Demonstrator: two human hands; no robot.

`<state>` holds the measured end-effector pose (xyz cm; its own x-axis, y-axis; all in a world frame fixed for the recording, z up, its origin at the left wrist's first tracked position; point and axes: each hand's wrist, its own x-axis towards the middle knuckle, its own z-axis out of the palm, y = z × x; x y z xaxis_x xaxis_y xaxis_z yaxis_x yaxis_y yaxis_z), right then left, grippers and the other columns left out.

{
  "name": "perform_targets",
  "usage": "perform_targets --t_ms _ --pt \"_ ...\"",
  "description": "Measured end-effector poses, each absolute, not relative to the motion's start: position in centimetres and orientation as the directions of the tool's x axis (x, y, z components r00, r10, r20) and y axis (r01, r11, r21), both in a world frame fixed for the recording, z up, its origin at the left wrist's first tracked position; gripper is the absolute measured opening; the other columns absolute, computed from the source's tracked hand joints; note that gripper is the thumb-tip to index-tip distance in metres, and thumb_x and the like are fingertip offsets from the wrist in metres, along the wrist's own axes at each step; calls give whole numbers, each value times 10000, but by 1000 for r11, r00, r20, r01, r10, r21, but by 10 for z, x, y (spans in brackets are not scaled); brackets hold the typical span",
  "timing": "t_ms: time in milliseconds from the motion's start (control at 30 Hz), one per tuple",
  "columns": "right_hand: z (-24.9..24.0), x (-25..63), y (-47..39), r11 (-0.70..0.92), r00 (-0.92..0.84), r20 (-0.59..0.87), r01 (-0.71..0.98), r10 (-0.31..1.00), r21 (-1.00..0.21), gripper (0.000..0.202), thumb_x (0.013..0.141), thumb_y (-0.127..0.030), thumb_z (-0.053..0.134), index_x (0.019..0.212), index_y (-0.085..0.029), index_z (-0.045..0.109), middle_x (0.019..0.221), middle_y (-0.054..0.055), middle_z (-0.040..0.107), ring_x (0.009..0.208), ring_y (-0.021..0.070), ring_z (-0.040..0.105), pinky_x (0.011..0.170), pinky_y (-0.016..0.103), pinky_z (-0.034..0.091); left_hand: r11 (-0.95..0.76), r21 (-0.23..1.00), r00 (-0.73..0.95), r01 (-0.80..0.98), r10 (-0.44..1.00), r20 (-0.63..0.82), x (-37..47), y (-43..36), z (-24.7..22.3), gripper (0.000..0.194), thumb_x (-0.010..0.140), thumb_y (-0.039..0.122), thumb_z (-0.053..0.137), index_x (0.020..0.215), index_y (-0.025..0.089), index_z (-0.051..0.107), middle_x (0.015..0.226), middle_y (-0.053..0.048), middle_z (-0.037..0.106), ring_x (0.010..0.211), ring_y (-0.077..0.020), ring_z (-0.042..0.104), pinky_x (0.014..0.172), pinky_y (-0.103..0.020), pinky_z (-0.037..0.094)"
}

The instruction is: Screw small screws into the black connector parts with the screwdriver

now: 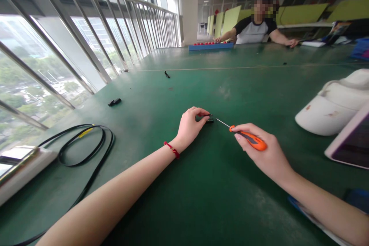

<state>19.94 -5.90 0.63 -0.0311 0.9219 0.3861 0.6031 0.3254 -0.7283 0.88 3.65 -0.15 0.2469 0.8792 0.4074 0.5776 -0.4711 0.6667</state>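
Observation:
My left hand point(190, 123), with a red cord bracelet point(172, 150) at the wrist, pinches a small black part point(210, 120) just above the green tabletop point(173, 196). The fingertips cover some of that part, and its exact kind is too small to make out. In my right hand point(261, 150) is a screwdriver point(250, 139) with an orange and grey handle and a thin metal shaft. Its tip points left at the black part, a short gap away from it.
To the left lie a coiled black cable point(102, 142), a white box-like object point(25, 167) and a black piece point(114, 102); a smaller one point(167, 74) lies farther back. A white container point(331, 103) and a tablet-like device point(351, 138) stand right. Across sits a person point(253, 29) behind a blue tray point(211, 47).

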Motion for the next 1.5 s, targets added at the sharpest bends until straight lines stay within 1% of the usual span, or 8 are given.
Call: perform_targets --t_ms 200,333,500,633,733,1067,1333,1500 --pt "-1 202 -52 308 -122 313 685 942 -660 186 843 -352 530 968 -224 581 919 33 669 777 175 628 652 282 482 -609 534 363 586 787 499 12 29 3 108 821 191 574 870 181 669 894 -37 670 872 -175 590 801 -309 470" --pt "-4 203 -51 306 -93 330 662 940 -684 195 832 -353 551 976 -222 559 915 33 651 792 170 626 628 256 480 -704 434 476 562 705 526 12 20 5 111 821 200 566 865 188 667 895 -35 670 862 -176 579 821 -321 454" --pt "-4 201 -50 327 -102 353 665 930 -671 205 827 -360 570 977 -221 586 854 24 642 738 167 623 648 275 484 -667 498 441 555 743 503 4 -2 5 72 796 183 582 816 183 651 856 -30 669 840 -173 580 800 -312 465" --pt "-3 196 -51 403 -193 376 660 906 -634 202 824 -361 580 973 -224 591 947 44 651 809 195 625 741 327 489 -670 520 447 530 742 500 2 -17 6 89 808 198 574 846 198 654 889 -34 672 873 -179 590 816 -319 469" --pt "-2 194 -52 433 -230 385 667 894 -607 186 835 -348 565 976 -232 599 973 49 655 866 214 619 779 352 481 -690 510 485 514 724 491 6 -21 7 84 794 189 587 841 198 655 886 -34 678 879 -182 589 807 -316 472" --pt "0 194 -51 455 -234 423 694 876 -558 97 840 -259 561 909 -224 618 912 24 672 816 183 609 763 326 450 -715 513 524 475 698 488 6 -19 6 76 796 190 587 835 189 652 850 -23 675 834 -164 576 786 -294 465" --pt "-1 194 -51 444 -239 406 711 882 -546 99 838 -247 554 903 -228 626 907 22 671 807 188 602 756 328 452 -697 454 536 554 717 446 7 -20 6 91 794 251 601 840 199 660 865 -22 677 855 -186 575 786 -323 449" --pt "-3 194 -52 407 -203 382 697 901 -590 135 832 -280 553 929 -231 634 962 23 678 844 196 613 782 333 454 -682 422 481 597 726 492 4 -19 5 106 801 265 595 840 214 679 959 -21 672 907 -182 581 826 -329 458"
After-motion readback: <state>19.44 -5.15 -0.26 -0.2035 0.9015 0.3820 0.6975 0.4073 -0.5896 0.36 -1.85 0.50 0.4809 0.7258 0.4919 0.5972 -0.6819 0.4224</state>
